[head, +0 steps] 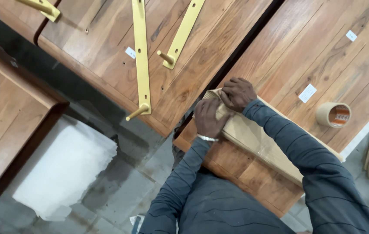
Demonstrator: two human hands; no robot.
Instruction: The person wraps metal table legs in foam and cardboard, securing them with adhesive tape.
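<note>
1. Left hand (208, 118): I log it palm down on the end of the brown paper package (254, 136), fingers curled and pressing the folded paper. A light band sits at the wrist.
2. Right hand (237, 93): I log it just beyond the left hand and touching it, fingers bent and pinching the paper fold at the far end of the package. Neither hand is spread wide.
3. Brown paper package: long, flat, wrapped in tan paper. It lies slantwise on the near wooden panel (323, 60), along the panel's edge closest to me, and runs under the right forearm toward the right.
4. Tape roll (333, 114): 1 roll of brown tape on the same panel, right of the package and well apart from both hands.
5. White stickers: I count 2 on that panel, 1 beside the tape roll and 1 near the far corner.
6. Second wooden panel (102, 47): left of the first, a dark gap between them. It carries 2 long brass strips (141, 56), each ending in a short peg.
7. White foam sheet (63, 169): on the grey floor, lower left, beside a third wooden piece (7, 112).
</note>
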